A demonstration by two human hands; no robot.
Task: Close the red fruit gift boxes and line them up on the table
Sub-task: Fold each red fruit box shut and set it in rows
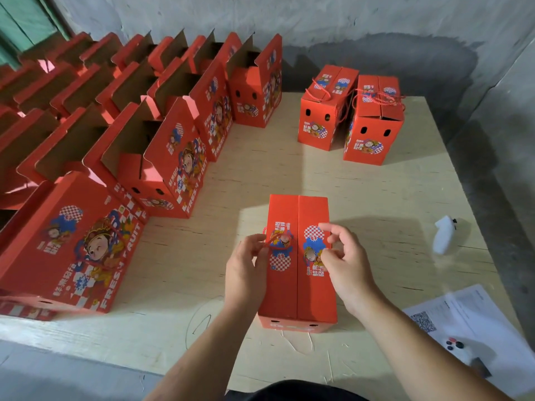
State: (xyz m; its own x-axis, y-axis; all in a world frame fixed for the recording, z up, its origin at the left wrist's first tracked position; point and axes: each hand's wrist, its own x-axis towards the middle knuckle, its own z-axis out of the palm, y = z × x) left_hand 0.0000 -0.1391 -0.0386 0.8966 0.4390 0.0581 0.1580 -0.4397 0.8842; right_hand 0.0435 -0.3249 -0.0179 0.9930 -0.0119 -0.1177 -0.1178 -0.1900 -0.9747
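Observation:
A red fruit gift box (298, 285) stands in front of me on the plywood table (376, 192), its two top flaps folded together. My left hand (247, 267) pinches the box's red cord handle (270, 241) at the left flap. My right hand (344, 256) hovers over the right flap with fingers curled, thumb and forefinger close together; whether it holds the cord I cannot tell. Two closed boxes (327, 111) (373, 123) with cord handles stand side by side at the far right. Several open boxes (170, 157) fill the left in rows.
A white spray bottle (444, 234) lies at the right edge. Printed papers with a QR code (451, 316) and a white game controller (460, 351) sit at the near right corner. A grey concrete wall stands behind the table.

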